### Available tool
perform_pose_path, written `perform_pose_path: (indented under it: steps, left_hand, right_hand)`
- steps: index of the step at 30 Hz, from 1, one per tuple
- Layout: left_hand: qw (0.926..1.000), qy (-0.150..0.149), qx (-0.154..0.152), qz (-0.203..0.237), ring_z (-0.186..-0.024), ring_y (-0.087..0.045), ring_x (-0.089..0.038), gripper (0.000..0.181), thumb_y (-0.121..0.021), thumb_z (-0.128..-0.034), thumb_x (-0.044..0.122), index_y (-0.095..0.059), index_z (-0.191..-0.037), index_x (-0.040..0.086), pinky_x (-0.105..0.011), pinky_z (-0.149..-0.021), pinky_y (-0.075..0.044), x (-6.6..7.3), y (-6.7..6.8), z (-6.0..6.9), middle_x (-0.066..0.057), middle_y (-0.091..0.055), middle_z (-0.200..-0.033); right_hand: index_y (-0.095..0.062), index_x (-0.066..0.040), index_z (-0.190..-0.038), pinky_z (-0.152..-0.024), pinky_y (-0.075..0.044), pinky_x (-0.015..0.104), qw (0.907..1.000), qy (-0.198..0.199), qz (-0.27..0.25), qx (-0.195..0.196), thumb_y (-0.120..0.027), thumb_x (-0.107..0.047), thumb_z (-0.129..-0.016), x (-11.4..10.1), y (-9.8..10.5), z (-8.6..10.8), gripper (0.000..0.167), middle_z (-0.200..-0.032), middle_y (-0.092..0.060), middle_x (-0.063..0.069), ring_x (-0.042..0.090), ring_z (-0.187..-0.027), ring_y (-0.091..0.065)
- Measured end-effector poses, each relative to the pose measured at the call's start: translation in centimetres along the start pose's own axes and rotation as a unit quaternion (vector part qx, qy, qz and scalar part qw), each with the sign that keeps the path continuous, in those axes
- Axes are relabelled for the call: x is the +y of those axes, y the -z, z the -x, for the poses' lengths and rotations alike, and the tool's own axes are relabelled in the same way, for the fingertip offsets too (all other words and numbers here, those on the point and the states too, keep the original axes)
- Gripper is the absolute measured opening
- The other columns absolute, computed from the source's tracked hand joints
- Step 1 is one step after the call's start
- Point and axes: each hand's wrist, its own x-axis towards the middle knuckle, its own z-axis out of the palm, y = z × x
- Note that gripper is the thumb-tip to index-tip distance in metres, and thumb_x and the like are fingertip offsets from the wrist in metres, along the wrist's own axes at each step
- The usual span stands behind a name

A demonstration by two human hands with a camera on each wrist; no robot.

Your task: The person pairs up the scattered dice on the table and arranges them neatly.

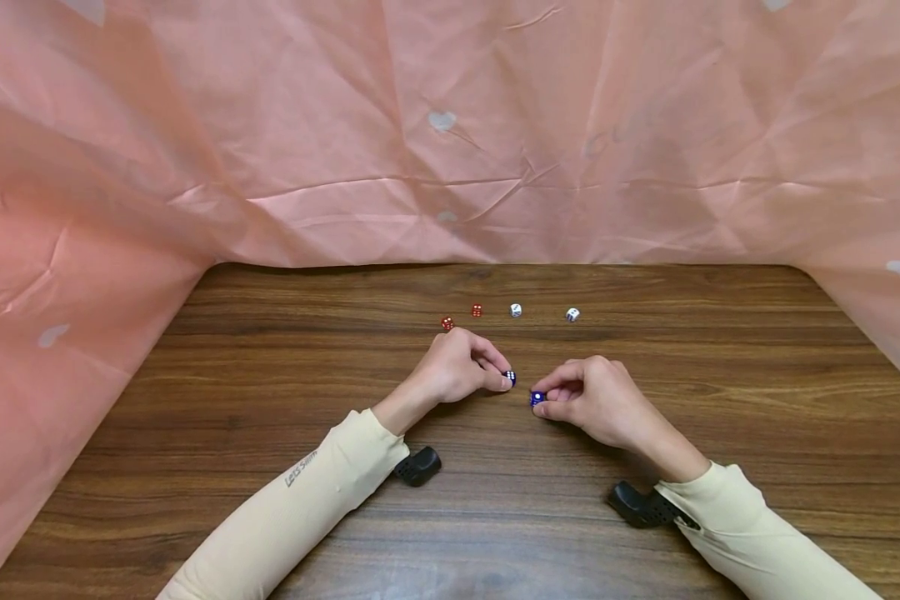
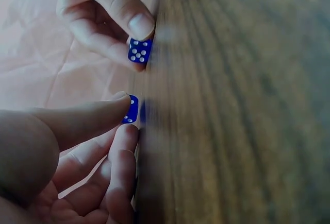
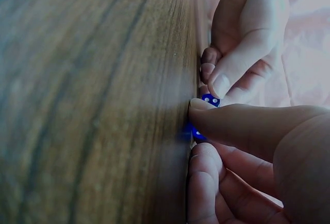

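Between thumb and fingers my left hand (image 1: pixel 461 367) pinches a blue die (image 1: pixel 510 378) with white pips, close above the wooden table. To its right, my right hand (image 1: pixel 596 400) pinches a second blue die (image 1: pixel 537 398), one large pip facing up. A small gap separates the two dice. In the left wrist view the right hand's die (image 2: pixel 139 51) shows several pips, while the thumb partly covers the left hand's die (image 2: pixel 131 109). The right wrist view has the right hand's die (image 3: pixel 198 133) mostly hidden behind the thumb, with the left hand's die (image 3: pixel 211 100) just beyond.
Behind the hands lie two red dice, one (image 1: pixel 447 323) just beyond the left hand and another (image 1: pixel 477 310) farther back. Two white dice (image 1: pixel 516 310) continue that row, the second (image 1: pixel 572 315) farther right. A pink cloth (image 1: pixel 495 167) encloses the table (image 1: pixel 270 333) at back and sides.
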Motion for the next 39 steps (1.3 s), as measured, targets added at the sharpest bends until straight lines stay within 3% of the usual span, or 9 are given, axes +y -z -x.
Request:
perform_pose_path:
  steps: [21, 39]
  left_hand:
    - [0.9987, -0.023, -0.044, -0.011, -0.073, -0.065, 0.001, 0.015, -0.095, -0.0777, 0.023, -0.085, -0.087, 0.024, -0.021, -0.073, -0.047, 0.4, -1.0, 0.9, 0.012, -0.078, -0.076]
    - [0.9986, -0.027, -0.045, -0.010, -0.074, -0.064, 0.002, 0.016, -0.096, -0.0766, 0.024, -0.084, -0.087, 0.025, -0.020, -0.072, -0.046, 0.7, -1.5, 1.2, 0.013, -0.077, -0.074]
  right_hand:
    - [-0.085, -0.023, -0.092, -0.065, -0.047, 0.022, 0.9999, 0.007, 0.008, 0.008, -0.091, -0.023, -0.082, 0.0, -0.1, 0.0, 0.012, -0.074, -0.073, -0.011, 0.004, -0.072, -0.063]
    - [-0.085, -0.022, -0.095, -0.065, -0.047, 0.023, 0.9998, 0.012, 0.011, 0.008, -0.091, -0.025, -0.082, -0.2, -0.2, 0.0, 0.014, -0.075, -0.072, -0.010, 0.004, -0.072, -0.062]
